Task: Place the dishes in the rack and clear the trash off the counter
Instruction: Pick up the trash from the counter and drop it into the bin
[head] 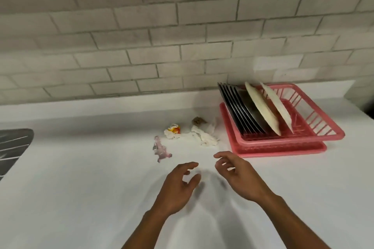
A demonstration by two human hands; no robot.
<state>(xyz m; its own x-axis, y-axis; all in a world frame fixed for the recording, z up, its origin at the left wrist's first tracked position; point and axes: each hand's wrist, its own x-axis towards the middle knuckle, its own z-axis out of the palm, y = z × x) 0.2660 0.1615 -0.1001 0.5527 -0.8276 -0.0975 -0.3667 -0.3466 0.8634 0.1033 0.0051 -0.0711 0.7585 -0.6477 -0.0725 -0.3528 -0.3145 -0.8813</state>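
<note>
Left grip (178, 187), right grip (240, 178) loose, trash (203, 137) beyond

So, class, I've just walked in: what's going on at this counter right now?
A person's left hand and right hand hover over the white counter, both open and holding nothing. The dishes, metal plates and white plates, stand on edge in the pink rack at the right. The trash lies just beyond the hands: a crumpled tissue, a yellow and red wrapper, a brown scrap and a pinkish wrapper.
</note>
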